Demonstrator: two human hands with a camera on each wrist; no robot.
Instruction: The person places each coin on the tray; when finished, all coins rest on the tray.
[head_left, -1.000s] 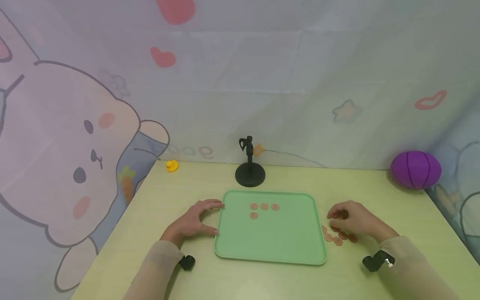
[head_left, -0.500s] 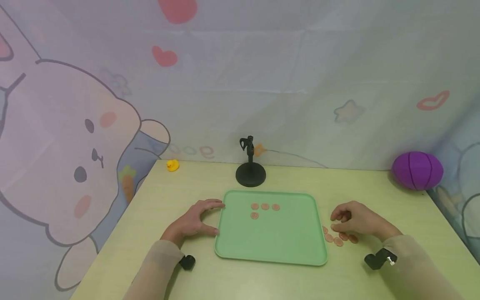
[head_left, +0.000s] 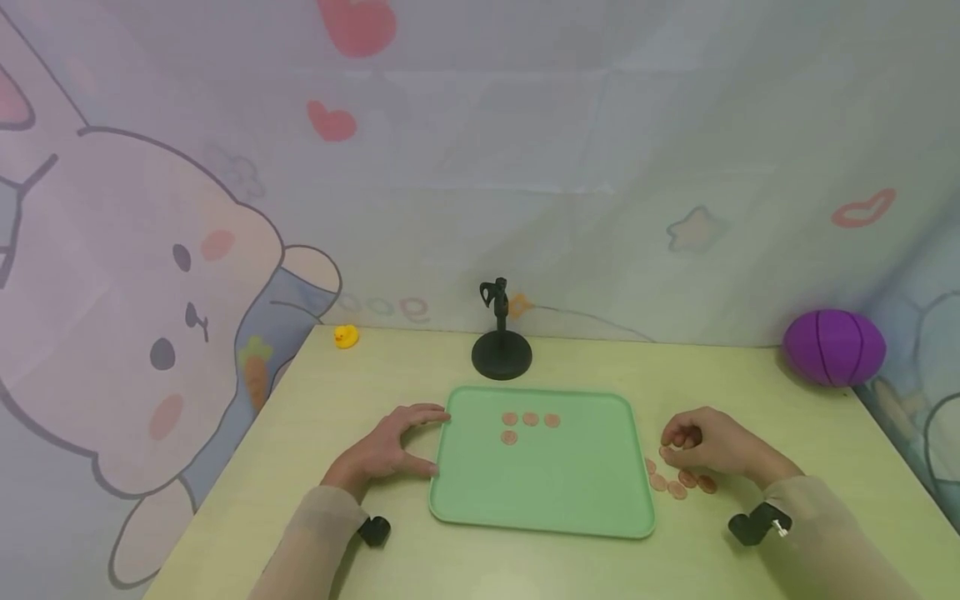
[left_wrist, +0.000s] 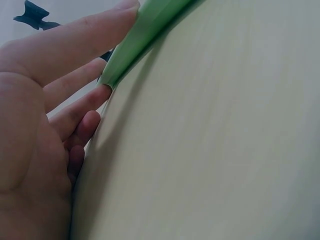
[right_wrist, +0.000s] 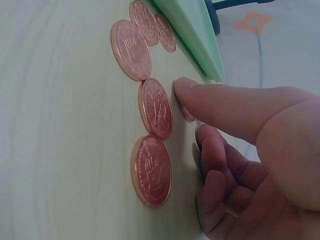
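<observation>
In the head view a green tray (head_left: pixel 542 500) lies on the table, with several copper coins (head_left: pixel 530 419) in its upper part: a row of three and one below it. My left hand (head_left: pixel 386 446) rests against the tray's left rim, thumb and fingertips spread along it. At the right, beside the tray, my right hand (head_left: pixel 708 442) pinches a copper coin (right_wrist: pixel 188 115) between thumb and curled fingers; the thumb hides much of it in the right wrist view. Several loose coins (right_wrist: pixel 156 109) lie on the table under and beside that hand.
Behind the tray stands a black stand (head_left: pixel 502 354) with a round base. A yellow rubber duck (head_left: pixel 346 336) sits at the back left corner, a purple ball (head_left: pixel 834 347) at the back right. A printed cloth (head_left: pixel 480 167) hangs behind the table (head_left: pixel 360 567).
My right hand has shifted slightly right, and a coin now shows raised between its fingertips. The left hand stays at the tray's rim. The coins on the tray have not moved.
</observation>
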